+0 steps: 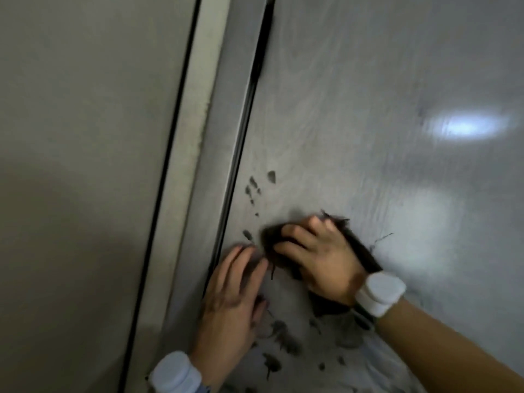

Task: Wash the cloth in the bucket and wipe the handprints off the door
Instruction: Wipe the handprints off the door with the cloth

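A grey wood-grain door (354,109) fills the right of the head view. Dark handprint smudges (255,191) mark it near its left edge, and more dark smears (283,341) lie lower down. My right hand (314,256) presses a dark cloth (360,251) against the door, fingers curled over the cloth. My left hand (232,296) lies flat on the door beside it, fingers straight, close to the door's edge. Both wrists wear white bands. No bucket is in view.
The door frame (198,137) with a dark gap (243,137) runs diagonally left of the door. A plain beige wall (85,137) lies further left. A bright light reflection (465,126) sits on the door's upper right.
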A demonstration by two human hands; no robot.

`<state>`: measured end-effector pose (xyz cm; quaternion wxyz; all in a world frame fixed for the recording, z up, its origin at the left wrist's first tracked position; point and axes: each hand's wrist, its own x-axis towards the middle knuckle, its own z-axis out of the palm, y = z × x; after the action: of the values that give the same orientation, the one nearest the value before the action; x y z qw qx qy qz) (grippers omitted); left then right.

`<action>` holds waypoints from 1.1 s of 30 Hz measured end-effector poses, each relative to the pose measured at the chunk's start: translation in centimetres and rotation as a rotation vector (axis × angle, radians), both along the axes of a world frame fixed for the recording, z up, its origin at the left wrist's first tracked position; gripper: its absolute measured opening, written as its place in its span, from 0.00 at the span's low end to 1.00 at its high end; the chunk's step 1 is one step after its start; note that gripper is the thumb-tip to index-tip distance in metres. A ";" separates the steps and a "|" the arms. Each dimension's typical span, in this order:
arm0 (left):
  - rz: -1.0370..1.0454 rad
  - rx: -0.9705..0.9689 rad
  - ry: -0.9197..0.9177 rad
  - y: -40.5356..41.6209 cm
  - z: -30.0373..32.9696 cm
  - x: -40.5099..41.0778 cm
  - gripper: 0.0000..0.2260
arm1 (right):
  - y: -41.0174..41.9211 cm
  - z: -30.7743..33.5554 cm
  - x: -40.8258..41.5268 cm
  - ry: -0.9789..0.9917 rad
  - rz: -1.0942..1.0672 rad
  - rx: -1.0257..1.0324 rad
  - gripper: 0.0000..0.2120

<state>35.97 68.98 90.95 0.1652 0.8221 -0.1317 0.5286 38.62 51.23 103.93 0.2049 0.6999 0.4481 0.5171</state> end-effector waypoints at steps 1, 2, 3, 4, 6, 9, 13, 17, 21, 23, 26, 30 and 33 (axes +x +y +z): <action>0.012 0.014 0.026 0.2 0.0 -0.2 0.35 | -0.8 1.0 0.1 -0.021 0.010 0.031 0.22; 0.023 0.031 0.048 0.3 0.0 -0.3 0.37 | -1.1 2.5 0.1 -0.029 0.024 0.142 0.21; 0.026 0.037 0.064 0.4 0.1 -0.5 0.38 | -1.1 4.5 0.3 -0.034 0.036 0.315 0.21; 0.028 0.039 0.079 0.6 0.1 -0.5 0.39 | -0.4 6.5 0.6 -0.039 0.042 0.498 0.22; 0.020 0.046 0.108 0.7 0.2 -0.4 0.38 | 2.4 8.6 0.8 -0.070 0.030 0.692 0.22; -0.018 0.056 0.085 1.0 0.1 -0.2 0.35 | 6.9 6.0 1.1 -0.055 0.089 0.449 0.19; -0.035 0.025 0.129 1.6 -0.3 -0.7 0.33 | 5.2 0.7 0.5 -0.005 0.082 -0.027 0.15; 0.017 0.075 0.244 2.6 -1.3 -1.0 0.35 | 2.5 6.0 0.6 -0.036 0.068 0.265 0.17; 0.020 0.101 0.222 2.9 -1.2 -1.1 0.34 | 8.1 8.3 1.0 -0.062 0.064 0.602 0.18; 0.000 0.089 0.225 3.1 -1.6 -0.9 0.34 | 9.8 3.8 1.4 -0.041 0.101 0.380 0.16; 0.005 0.056 0.252 3.1 -3.0 -1.4 0.31 | 7.0 -3.5 0.9 -0.020 0.133 0.002 0.14; -0.034 0.076 0.286 2.4 -5.4 -2.7 0.36 | 3.5 -0.1 1.0 -0.051 0.066 -0.037 0.16; -0.017 0.060 0.244 1.9 -4.9 -2.1 0.38 | 4.5 4.4 1.2 -0.034 0.065 0.448 0.19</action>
<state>33.86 70.85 86.05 0.1601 0.8837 -0.1334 0.4190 39.78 55.69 108.29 0.0352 0.7041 0.3411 0.6218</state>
